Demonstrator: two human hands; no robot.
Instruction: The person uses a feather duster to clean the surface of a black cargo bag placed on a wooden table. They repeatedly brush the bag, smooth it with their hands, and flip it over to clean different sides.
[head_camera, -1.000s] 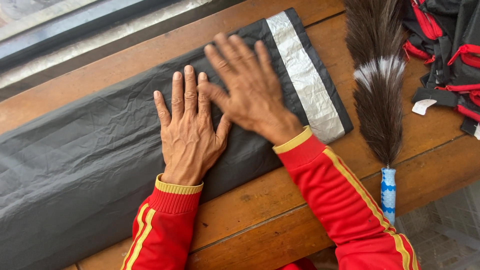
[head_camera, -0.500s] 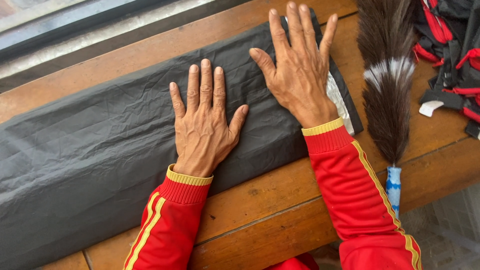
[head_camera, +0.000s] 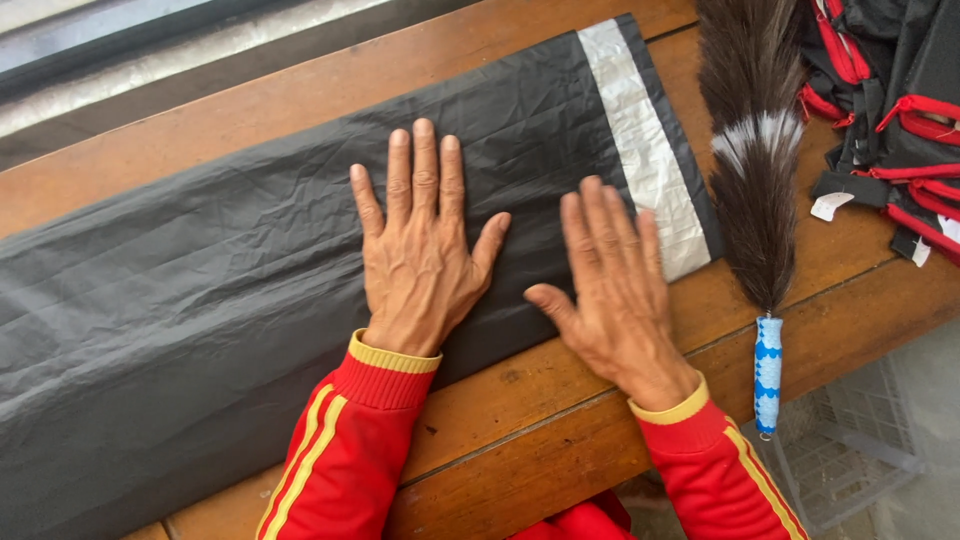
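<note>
Duster: feather duster (head_camera: 757, 190) lies right on the worktop (head_camera: 560, 420), blue handle nearest.
Hands: left hand (head_camera: 418, 250) and right hand (head_camera: 612, 285) spread flat, pressing the black bag (head_camera: 200, 290).
Far right: black-and-red garments (head_camera: 890, 110).

Bare worktop (head_camera: 540, 400) shows as a strip along the near edge, in front of the black bag (head_camera: 200, 300), and a hand could pass there. To the right, a feather duster (head_camera: 755, 170) lies lengthwise just beside the bag's end, blocking that side. Beyond it, a pile of black and red fabric (head_camera: 890, 110) fills the far right corner.
</note>
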